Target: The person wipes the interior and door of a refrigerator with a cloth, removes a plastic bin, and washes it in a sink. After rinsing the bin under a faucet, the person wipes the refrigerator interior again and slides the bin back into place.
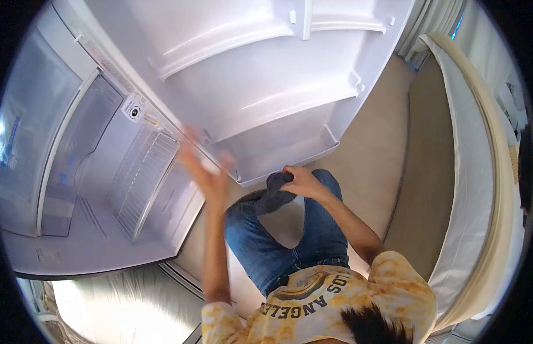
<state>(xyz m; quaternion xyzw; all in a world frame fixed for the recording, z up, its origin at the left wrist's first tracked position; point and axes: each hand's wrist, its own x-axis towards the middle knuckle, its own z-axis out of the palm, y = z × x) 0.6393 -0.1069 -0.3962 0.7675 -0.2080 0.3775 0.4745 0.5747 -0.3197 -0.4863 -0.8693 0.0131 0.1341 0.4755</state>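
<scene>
A dark grey cloth [274,196] hangs bunched from my right hand [304,182], whose thumb and fingers pinch its upper end. The cloth is over my knees, just in front of the lower edge of the open fridge door [278,123]. My left hand [208,175] is raised beside the hinge side of the door, near the fridge opening. Motion blurs it, but its fingers look spread and nothing shows in them. A wire shelf [141,182] sits inside the fridge compartment, to the left of that hand.
Clear drawers [83,143] line the fridge interior on the left. Door bins [289,155] stick out from the door's inner side. A beige-edged fabric-covered piece [478,172] stands at the right. White bedding or a cushion [123,307] lies below the fridge.
</scene>
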